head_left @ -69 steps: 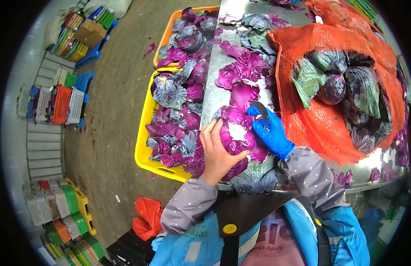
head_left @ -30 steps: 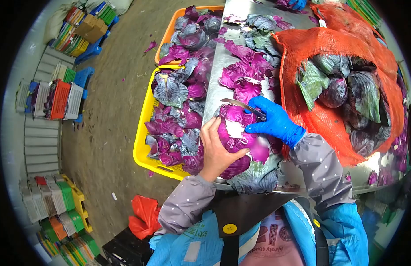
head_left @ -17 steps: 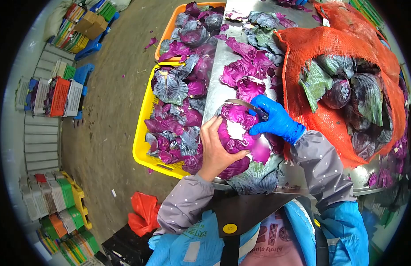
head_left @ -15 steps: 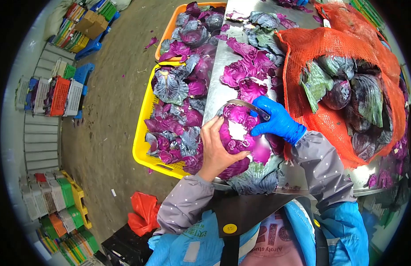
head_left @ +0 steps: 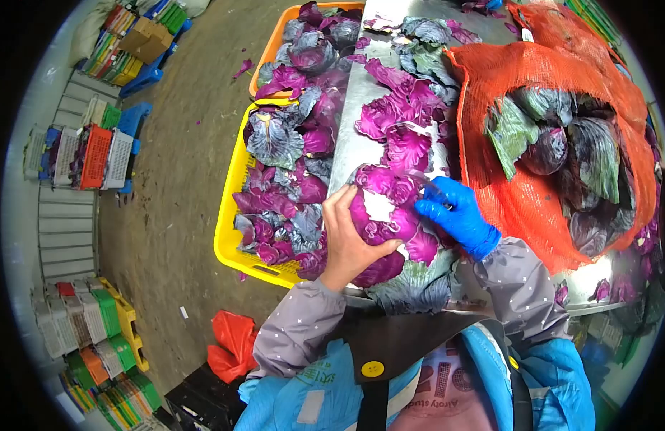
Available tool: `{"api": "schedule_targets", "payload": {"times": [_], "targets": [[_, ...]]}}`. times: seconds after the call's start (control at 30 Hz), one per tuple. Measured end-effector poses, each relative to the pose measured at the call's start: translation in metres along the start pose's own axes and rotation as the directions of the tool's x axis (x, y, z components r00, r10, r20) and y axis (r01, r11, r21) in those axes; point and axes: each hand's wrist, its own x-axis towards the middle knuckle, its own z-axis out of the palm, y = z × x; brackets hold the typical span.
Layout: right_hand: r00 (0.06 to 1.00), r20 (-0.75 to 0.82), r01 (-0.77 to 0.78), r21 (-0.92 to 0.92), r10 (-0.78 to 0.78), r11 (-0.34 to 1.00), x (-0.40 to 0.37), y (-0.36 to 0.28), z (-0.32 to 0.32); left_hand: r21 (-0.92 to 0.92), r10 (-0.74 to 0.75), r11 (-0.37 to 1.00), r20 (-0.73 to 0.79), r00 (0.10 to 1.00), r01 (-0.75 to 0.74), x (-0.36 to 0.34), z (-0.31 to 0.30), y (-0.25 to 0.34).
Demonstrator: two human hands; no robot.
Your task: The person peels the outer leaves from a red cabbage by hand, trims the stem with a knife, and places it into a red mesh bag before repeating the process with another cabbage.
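A purple cabbage with a pale cut patch lies on the metal table in front of me. My bare left hand is wrapped round its left side, thumb along the near edge. At its right side is my blue-gloved right hand, closed round a knife whose blade is blurred and points left over the cabbage's far side. Loose purple leaves are spread beyond the cabbage. Under its near side, large grey-green leaves rest at the table edge.
On the left stand a yellow crate and an orange crate, both full of leaves. A red mesh sack of cabbages takes up the right. Stacked crates stand across the floor. Someone's blue-gloved hand shows at the top edge.
My right hand has moved right and slightly nearer to me with the knife, whose blade has left the far left of the cabbage. My left hand has stayed nearly in place.
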Motion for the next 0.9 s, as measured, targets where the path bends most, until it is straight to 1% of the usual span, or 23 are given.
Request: {"api": "schedule_targets", "payload": {"times": [0.03,0.07,0.1,0.13,0.17,0.2,0.23,0.3,0.33,0.4,0.53,0.6,0.63,0.67,0.7,0.73,0.77,0.8,0.83,0.87,0.9], "targets": [[0.986,0.093,-0.132,-0.04,0.135,0.99,-0.001,-0.008,-0.003,-0.002,0.004,1.0,0.002,1.0,-0.004,-0.001,0.001,-0.001],[0.972,0.117,-0.19,-0.113,0.203,0.975,-0.001,-0.01,-0.001,-0.006,-0.001,1.0,-0.021,1.0,0.001,-0.002,0.003,-0.002],[0.973,0.112,-0.188,-0.117,0.202,0.975,0.001,-0.008,0.001,-0.01,-0.007,1.0,-0.046,0.999,0.007,-0.003,0.004,-0.003],[0.996,0.012,-0.09,-0.037,0.09,0.995,0.003,-0.005,0.005,-0.005,0.002,1.0,-0.045,0.999,-0.003,-0.003,0.003,-0.002],[0.996,-0.093,0.018,0.036,-0.014,0.999,0.005,-0.004,0.008,-0.004,0.002,1.0,-0.047,0.999,-0.003,-0.002,0.003,-0.001],[0.978,-0.166,0.119,-0.038,-0.124,0.992,0.008,-0.006,0.01,-0.002,-0.006,1.0,-0.042,0.999,0.006,-0.002,0.003,0.0],[0.979,-0.163,0.121,-0.034,-0.125,0.992,0.01,-0.006,0.01,0.001,-0.016,1.0,-0.034,0.999,0.016,-0.002,0.002,0.001],[0.971,-0.046,0.227,-0.138,-0.235,0.964,0.012,-0.007,0.007,0.011,-0.01,1.0,-0.038,0.999,0.01,-0.002,0.003,0.0],[0.971,-0.046,0.225,-0.138,-0.234,0.964,0.013,-0.003,0.006,0.016,-0.003,1.0,-0.042,0.999,0.003,-0.002,0.003,0.0],[0.953,-0.016,0.287,-0.284,-0.304,0.915,0.014,0.007,0.004,0.025,0.002,1.0,-0.034,0.999,-0.001,-0.002,0.004,0.001],[0.96,0.039,0.273,-0.326,-0.276,0.905,0.013,0.006,-0.002,0.069,0.023,0.997,-0.001,1.0,-0.023,-0.001,0.003,0.006],[0.954,0.111,0.3,-0.439,-0.28,0.847,0.008,0.005,-0.006,0.073,0.03,0.997,0.0,1.0,-0.03,0.001,0.004,0.006],[0.953,0.111,0.3,-0.437,-0.281,0.848,0.006,0.004,-0.008,0.076,0.035,0.996,0.005,0.999,-0.035,0.001,0.003,0.005],[0.96,0.162,0.28,-0.476,-0.23,0.834,0.002,0.003,-0.01,0.078,0.034,0.996,0.006,0.999,-0.035,0.0,0.003,0.003],[0.962,0.211,0.262,-0.515,-0.176,0.816,-0.001,0.004,-0.012,0.027,0.006,1.0,-0.021,1.0,-0.005,-0.002,0.003,0.0],[0.962,0.21,0.261,-0.515,-0.175,0.816,-0.004,0.012,-0.013,-0.026,-0.024,0.999,-0.047,0.999,0.023,-0.003,0.003,-0.002],[0.983,0.059,0.182,-0.399,-0.173,0.899,-0.007,0.025,-0.011,-0.028,-0.027,0.999,-0.045,0.999,0.026,-0.003,0.005,-0.002],[0.985,-0.093,0.116,-0.263,-0.145,0.958,-0.01,0.034,-0.01,-0.005,-0.014,1.0,-0.047,0.999,0.014,-0.002,0.005,0.0],[0.986,-0.094,0.111,-0.263,-0.14,0.958,-0.011,0.029,-0.007,0.019,0.0,1.0,-0.047,0.999,0.001,-0.001,0.005,0.002],[0.992,-0.127,-0.027,-0.104,0.013,0.994,-0.009,0.016,-0.001,0.028,0.0,1.0,-0.04,0.999,0.001,0.0,0.005,0.004],[0.977,-0.138,-0.158,0.058,0.165,0.986,-0.005,0.002,0.002,0.025,0.007,1.0,-0.037,0.999,-0.006,0.0,0.006,0.005]]}}
